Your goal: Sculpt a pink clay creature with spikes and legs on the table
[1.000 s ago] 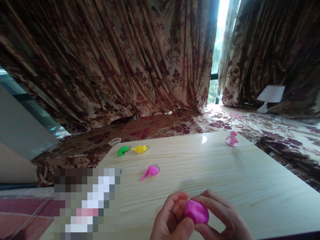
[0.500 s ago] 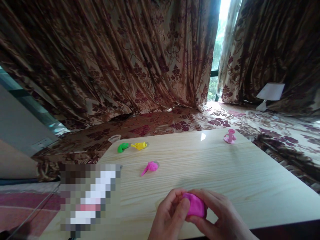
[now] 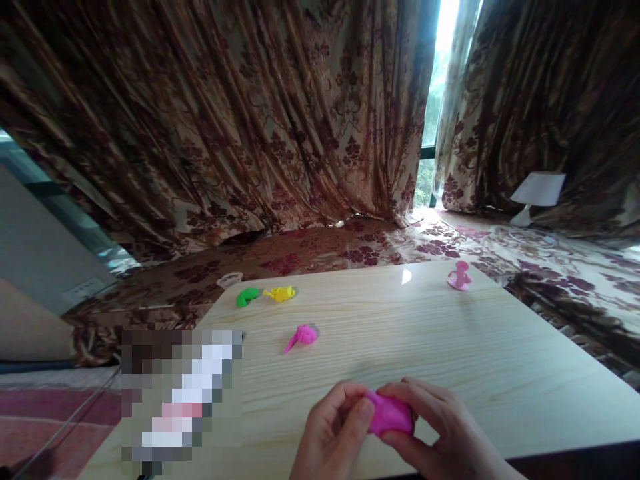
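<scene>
A bright pink lump of modelling clay (image 3: 391, 413) is held between my two hands, over the near part of the pale wood-grain table (image 3: 480, 353). My left hand (image 3: 333, 427) pinches its left end between thumb and fingers. On the other end, my right hand (image 3: 435, 420) grips it, fingers on top and thumb beneath. Beyond the hands lies a smaller pink clay piece (image 3: 306, 335) with a thin tail. Farther back are a yellow clay piece (image 3: 281, 293) and a curved green one (image 3: 247, 297).
A light pink object (image 3: 460, 277) stands at the table's far right corner. A blurred-out, pixelated item (image 3: 185, 393) lies on the left side. Patterned curtains (image 3: 300, 120) hang behind, and a white lamp (image 3: 539, 190) is at the right on the patterned ledge cover (image 3: 360, 253).
The pink clay between my hands looks longer and more stretched sideways, with its left end pulled out. My left hand has shifted slightly left. The pieces on the table have stayed put.
</scene>
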A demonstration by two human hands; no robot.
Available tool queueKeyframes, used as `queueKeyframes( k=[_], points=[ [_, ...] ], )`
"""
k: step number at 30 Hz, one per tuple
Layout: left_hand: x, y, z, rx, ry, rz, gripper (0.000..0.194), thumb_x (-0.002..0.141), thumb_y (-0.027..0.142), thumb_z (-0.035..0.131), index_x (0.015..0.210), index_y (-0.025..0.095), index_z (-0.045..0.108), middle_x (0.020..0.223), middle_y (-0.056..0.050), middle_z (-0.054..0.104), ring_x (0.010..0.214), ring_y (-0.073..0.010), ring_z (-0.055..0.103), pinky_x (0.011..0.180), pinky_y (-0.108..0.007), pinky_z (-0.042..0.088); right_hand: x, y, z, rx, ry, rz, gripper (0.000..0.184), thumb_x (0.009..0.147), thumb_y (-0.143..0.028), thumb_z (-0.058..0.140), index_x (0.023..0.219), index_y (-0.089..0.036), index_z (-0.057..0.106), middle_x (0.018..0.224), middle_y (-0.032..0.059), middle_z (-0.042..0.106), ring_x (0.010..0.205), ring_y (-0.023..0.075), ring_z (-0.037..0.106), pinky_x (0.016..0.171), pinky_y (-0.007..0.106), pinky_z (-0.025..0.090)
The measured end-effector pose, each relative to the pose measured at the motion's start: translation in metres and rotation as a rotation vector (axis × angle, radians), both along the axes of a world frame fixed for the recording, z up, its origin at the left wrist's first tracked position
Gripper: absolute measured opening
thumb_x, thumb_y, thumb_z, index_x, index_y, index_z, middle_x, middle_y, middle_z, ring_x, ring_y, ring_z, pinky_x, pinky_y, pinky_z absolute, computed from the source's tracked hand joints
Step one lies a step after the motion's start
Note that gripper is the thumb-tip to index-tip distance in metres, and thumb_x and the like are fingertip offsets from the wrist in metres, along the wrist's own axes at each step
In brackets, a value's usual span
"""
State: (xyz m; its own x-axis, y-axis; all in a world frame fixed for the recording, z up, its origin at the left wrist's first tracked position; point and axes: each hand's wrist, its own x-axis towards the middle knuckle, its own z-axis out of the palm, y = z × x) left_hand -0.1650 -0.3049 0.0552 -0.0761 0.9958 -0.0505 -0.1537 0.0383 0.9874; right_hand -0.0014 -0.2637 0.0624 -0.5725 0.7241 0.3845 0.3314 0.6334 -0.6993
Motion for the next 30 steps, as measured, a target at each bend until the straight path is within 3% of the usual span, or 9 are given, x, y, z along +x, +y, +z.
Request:
queueKeyframes(
  k=[4, 7, 10, 14, 17, 22, 26, 30],
  points=[
    [-0.003, 0.003, -0.004, -0.019, 0.001, -0.033, 0.031, 0.073, 0.036, 0.068, 0.099, 0.018, 0.065, 0.082, -0.004, 0.069, 0.080, -0.0169, 0.063, 0.073, -0.025, 0.048, 0.001, 0.008, -0.004, -0.058, -0.027, 0.018, 0.020, 0.083, -0.026, 0.061, 0.103, -0.022, 0.062, 0.081, 0.0014, 0.067, 0.073, 0.0155, 0.063, 0.065, 0.023, 0.049],
    [-0.004, 0.011, -0.013, 0.041, 0.156, 0.007, 0.023, 0.076, 0.025, 0.063, 0.099, 0.020, 0.064, 0.094, -0.005, 0.068, 0.090, -0.0181, 0.063, 0.082, -0.027, 0.049, 0.004, 0.015, -0.006, -0.032, -0.072, 0.060, 0.037, 0.083, -0.026, 0.063, 0.119, -0.025, 0.056, 0.093, 0.0023, 0.067, 0.083, 0.0169, 0.062, 0.075, 0.027, 0.049],
    [-0.004, 0.024, -0.020, 0.196, 0.390, 0.058, 0.027, 0.075, 0.013, 0.058, 0.100, 0.022, 0.062, 0.109, -0.005, 0.060, 0.104, -0.0188, 0.058, 0.090, -0.030, 0.047, 0.004, 0.026, -0.012, 0.016, -0.131, 0.035, 0.037, 0.085, -0.022, 0.058, 0.121, -0.028, 0.053, 0.104, 0.0032, 0.065, 0.093, 0.0180, 0.060, 0.080, 0.030, 0.048],
    [-0.002, 0.036, -0.026, 0.259, 0.720, 0.083, 0.027, 0.074, 0.007, 0.056, 0.096, 0.024, 0.060, 0.097, -0.002, 0.061, 0.095, -0.0184, 0.058, 0.087, -0.034, 0.047, 0.002, 0.041, -0.027, 0.114, -0.193, -0.080, 0.030, 0.082, -0.016, 0.061, 0.111, -0.026, 0.060, 0.100, 0.0032, 0.067, 0.096, 0.0215, 0.058, 0.084, 0.037, 0.045],
    [-0.003, 0.036, -0.028, 0.269, 0.883, 0.082, 0.022, 0.072, 0.009, 0.062, 0.088, 0.023, 0.060, 0.090, -0.001, 0.063, 0.089, -0.0203, 0.057, 0.083, -0.037, 0.047, 0.007, 0.044, -0.035, 0.207, -0.241, -0.108, 0.032, 0.079, -0.014, 0.063, 0.108, -0.028, 0.062, 0.111, 0.0032, 0.064, 0.106, 0.0244, 0.054, 0.089, 0.042, 0.043],
    [0.002, 0.033, -0.028, 0.312, 0.988, 0.098, 0.023, 0.071, 0.011, 0.064, 0.090, 0.024, 0.061, 0.091, -0.003, 0.063, 0.089, -0.0224, 0.057, 0.079, -0.040, 0.048, 0.015, 0.044, -0.020, 0.163, -0.289, -0.064, 0.036, 0.083, -0.023, 0.060, 0.119, -0.029, 0.055, 0.117, 0.0036, 0.060, 0.111, 0.0223, 0.052, 0.093, 0.040, 0.043],
    [0.008, 0.031, -0.033, 0.349, 1.028, 0.150, 0.030, 0.069, 0.009, 0.062, 0.095, 0.023, 0.059, 0.092, -0.004, 0.065, 0.089, -0.0236, 0.060, 0.080, -0.042, 0.049, -0.013, 0.061, -0.004, 0.130, -0.206, -0.182, 0.037, 0.096, -0.028, 0.037, 0.131, -0.020, 0.043, 0.130, 0.0087, 0.052, 0.121, 0.0189, 0.046, 0.102, 0.039, 0.038],
    [-0.009, 0.015, -0.042, 0.403, 1.105, 0.189, 0.049, 0.074, 0.018, 0.062, 0.120, 0.022, 0.048, 0.110, -0.009, 0.064, 0.100, -0.0250, 0.060, 0.085, -0.042, 0.051, -0.048, 0.062, -0.020, 0.192, -0.384, -0.270, 0.041, 0.095, -0.026, 0.034, 0.129, -0.009, 0.047, 0.134, 0.0170, 0.049, 0.127, 0.0261, 0.040, 0.104, 0.047, 0.033]
  ],
)
